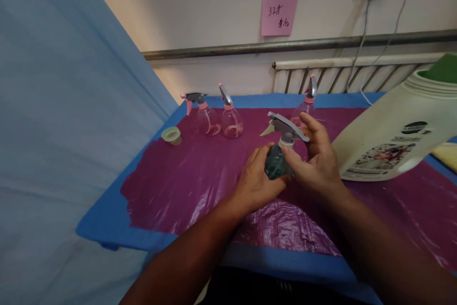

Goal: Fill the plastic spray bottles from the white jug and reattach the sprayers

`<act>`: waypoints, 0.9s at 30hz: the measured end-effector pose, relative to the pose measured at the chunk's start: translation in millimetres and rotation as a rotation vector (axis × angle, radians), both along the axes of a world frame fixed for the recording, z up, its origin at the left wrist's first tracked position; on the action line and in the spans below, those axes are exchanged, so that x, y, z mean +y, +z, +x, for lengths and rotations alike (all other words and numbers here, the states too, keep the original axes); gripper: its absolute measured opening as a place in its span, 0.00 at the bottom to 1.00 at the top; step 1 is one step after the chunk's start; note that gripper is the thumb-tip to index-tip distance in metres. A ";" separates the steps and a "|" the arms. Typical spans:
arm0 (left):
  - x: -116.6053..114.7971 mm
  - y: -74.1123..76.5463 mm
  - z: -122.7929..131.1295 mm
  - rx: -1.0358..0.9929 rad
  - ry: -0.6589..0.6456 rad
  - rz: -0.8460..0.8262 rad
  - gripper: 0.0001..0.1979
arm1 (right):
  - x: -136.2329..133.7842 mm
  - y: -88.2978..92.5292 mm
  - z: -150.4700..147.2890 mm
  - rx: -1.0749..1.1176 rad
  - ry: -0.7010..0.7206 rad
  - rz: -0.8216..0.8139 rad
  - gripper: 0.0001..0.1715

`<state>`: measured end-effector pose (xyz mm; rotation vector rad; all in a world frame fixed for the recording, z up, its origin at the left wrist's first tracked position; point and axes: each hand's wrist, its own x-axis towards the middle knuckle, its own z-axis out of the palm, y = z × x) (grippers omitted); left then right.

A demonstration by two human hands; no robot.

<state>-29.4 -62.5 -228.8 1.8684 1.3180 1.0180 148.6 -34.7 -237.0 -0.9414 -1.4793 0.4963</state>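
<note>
A spray bottle with a dark green body (274, 162) and a grey head with a pale trigger stands in front of me, held by both hands. My left hand (257, 179) wraps around its body, fingers on the far side and thumb on the near side. At the neck, my right hand (317, 157) has its thumb against the pale collar; the index finger sticks up beside the head. Behind it, partly covered by the right hand, is a clear spray bottle with a pink collar (309, 100). How full the green bottle is cannot be made out.
Two clear spray bottles (208, 122) (232, 124) with a little pink liquid stand at the back left, near a small pale cup (172, 135). A big white jug (382, 145) leans at right. Purple plastic sheet (171, 186) covers the blue table (103, 214); a blue curtain (53, 105) hangs left.
</note>
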 end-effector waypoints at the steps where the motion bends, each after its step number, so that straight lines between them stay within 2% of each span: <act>1: 0.1 0.2 0.3 0.003 0.004 -0.001 0.38 | -1.3 0.1 0.0 -0.004 0.029 -0.003 0.49; 4: 0.0 0.4 1.3 0.010 0.002 0.002 0.35 | -2.9 0.3 0.4 -0.019 0.070 -0.006 0.49; 8: -1.0 1.2 1.4 0.007 -0.014 0.027 0.33 | 2.1 -0.7 1.1 -0.017 -0.006 0.025 0.51; 15: 1.0 -1.4 -1.2 0.043 -0.029 0.014 0.35 | 2.1 3.2 -3.2 0.054 -0.041 0.102 0.41; 18: 2.2 -3.9 -1.1 0.054 -0.037 0.017 0.39 | -3.9 17.1 -2.1 0.128 -0.051 0.159 0.36; 24: 1.0 -3.3 -0.1 0.098 -0.035 0.008 0.42 | -22.8 54.9 8.6 0.189 -0.249 0.292 0.16; 27: 0.8 -4.6 -1.9 0.116 -0.049 0.045 0.40 | -28.1 66.7 12.4 0.120 -0.193 0.299 0.16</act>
